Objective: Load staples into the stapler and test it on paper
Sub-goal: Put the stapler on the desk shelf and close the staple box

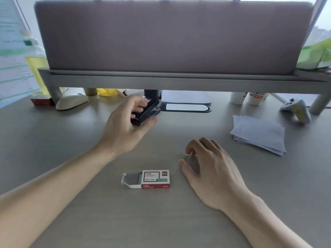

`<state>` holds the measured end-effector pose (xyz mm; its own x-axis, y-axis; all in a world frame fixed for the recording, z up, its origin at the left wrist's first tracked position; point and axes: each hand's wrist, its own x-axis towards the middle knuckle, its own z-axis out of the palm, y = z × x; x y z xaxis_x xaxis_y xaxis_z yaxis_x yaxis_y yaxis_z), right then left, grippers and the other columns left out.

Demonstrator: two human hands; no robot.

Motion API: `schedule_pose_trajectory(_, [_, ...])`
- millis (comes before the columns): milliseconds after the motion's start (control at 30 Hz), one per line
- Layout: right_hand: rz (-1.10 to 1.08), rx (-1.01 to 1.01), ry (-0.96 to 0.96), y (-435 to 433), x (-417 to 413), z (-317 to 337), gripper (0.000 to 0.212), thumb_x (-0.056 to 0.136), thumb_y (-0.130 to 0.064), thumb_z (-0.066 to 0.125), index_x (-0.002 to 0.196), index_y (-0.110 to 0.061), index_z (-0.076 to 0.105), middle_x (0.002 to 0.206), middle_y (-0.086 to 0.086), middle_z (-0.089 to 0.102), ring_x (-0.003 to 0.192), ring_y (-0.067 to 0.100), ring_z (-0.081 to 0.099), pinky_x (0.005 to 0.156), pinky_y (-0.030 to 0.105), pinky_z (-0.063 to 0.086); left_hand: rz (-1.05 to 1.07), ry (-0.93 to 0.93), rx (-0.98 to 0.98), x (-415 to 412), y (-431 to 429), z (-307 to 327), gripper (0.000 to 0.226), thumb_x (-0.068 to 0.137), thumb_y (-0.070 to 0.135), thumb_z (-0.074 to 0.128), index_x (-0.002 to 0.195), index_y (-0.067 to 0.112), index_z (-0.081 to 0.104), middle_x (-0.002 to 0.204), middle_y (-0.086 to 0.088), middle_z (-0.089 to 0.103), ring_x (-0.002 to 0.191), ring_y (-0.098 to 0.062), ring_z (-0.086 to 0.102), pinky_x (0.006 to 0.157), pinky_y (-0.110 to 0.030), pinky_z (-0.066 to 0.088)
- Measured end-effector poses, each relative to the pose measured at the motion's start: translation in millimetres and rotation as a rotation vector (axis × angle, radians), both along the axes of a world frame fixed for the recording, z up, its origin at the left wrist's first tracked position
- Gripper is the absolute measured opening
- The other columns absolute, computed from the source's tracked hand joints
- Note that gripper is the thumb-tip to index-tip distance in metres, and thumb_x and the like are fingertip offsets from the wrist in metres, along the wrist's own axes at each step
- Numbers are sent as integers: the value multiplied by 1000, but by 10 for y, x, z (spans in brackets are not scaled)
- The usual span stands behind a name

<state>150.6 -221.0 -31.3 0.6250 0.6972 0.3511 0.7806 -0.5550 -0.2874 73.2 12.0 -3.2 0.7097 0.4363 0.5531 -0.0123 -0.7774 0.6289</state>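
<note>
Head view shows the left hand [125,123] with its grip curled round the black stapler [150,109], staple box [154,179] lying apart.

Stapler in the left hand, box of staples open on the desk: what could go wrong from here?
1. The left hand grips the stapler in the air, fingers curled round it; they might get pinched if it snaps.
2. The staple box lies with its tray slid out, near the right hand; a nudge could spill staples over the desk.
</note>
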Motion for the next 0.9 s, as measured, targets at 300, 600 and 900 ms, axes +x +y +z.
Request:
schedule_pose_trajectory(300, [3,15,-30,-56,-60,0,24,99,-49,56,110,-28,61,107,-10,62,111,18,58,90,32,45,-187,396,135,-931,-472,-146,58,78,50,85,130,44,58,119,31,67,111,20,57,89,2,39])
schedule_pose_trajectory(600, [326,54,110,-320,-664,103,41,91,-62,61,123,-36,61,111,-22,63,102,-5,54,86,13,43,-216,376,-17,-1184,-735,-155,47,83,41,85,123,43,59,112,30,73,102,11,69,90,-23,55])
schedule_pose_trajectory(900, [334,75,112,-353,-726,34,19,96,-42,67,115,-36,64,98,-27,61,92,-4,53,78,12,40,-163,314,-81,-1471,-689,-133,29,78,9,66,97,31,62,93,9,71,75,-14,67,76,-42,57])
